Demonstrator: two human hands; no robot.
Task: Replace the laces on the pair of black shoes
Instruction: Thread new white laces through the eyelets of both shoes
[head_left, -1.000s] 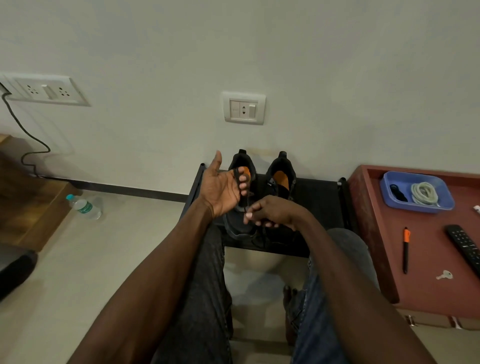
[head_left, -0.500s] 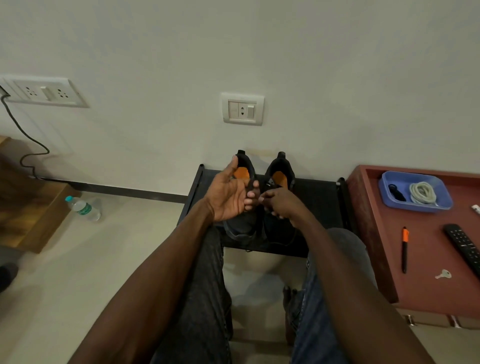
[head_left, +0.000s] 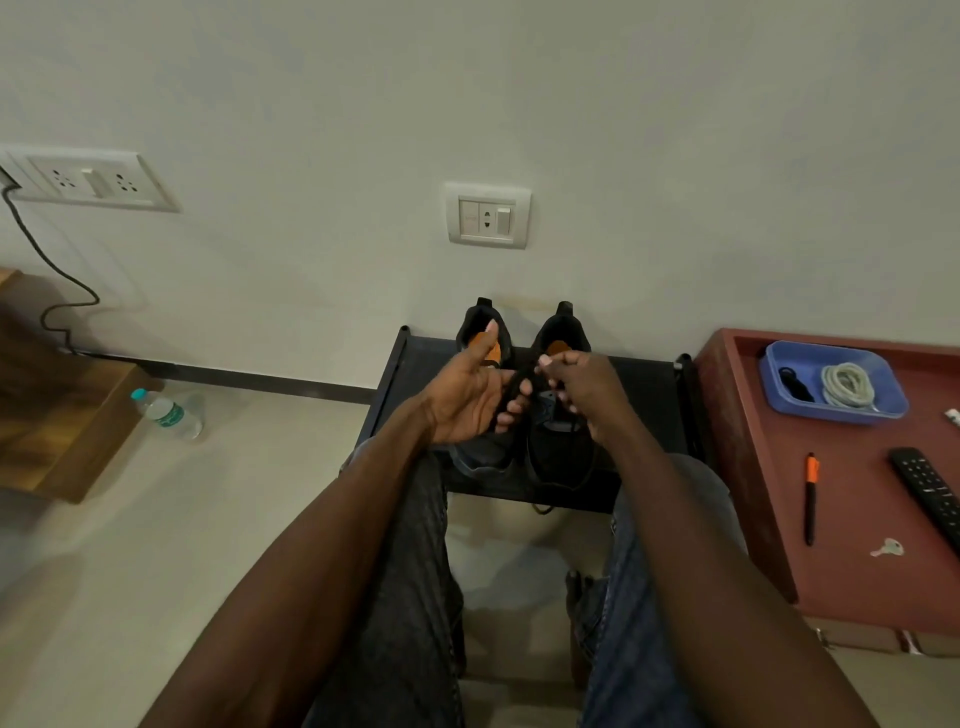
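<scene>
- Two black shoes (head_left: 558, 447) stood side by side on a low black rack (head_left: 644, 415) against the wall, heels to the wall, orange insoles showing.
- A black lace (head_left: 511, 397) ran between both hands, above the shoes. The left hand (head_left: 467, 397) lay palm up with fingers curled over the lace; the right hand (head_left: 579, 387) pinched its other part at the fingertips.
- Judgement: the old lace was being gathered after removal. A loose black strand still trailed around the right-hand shoe, so removal there looked unfinished; whether the left-hand shoe still carried a lace could not be told.
- One coil of pale cord (head_left: 847, 384), likely the replacement, sat untouched in one blue tray (head_left: 779, 400) on the red worktop (head_left: 857, 519). Threading had not begun.
- Also counted: one dark item in the tray, one pen (head_left: 810, 493), one remote (head_left: 927, 486), one key (head_left: 887, 547), one bottle (head_left: 166, 413) on the floor.
</scene>
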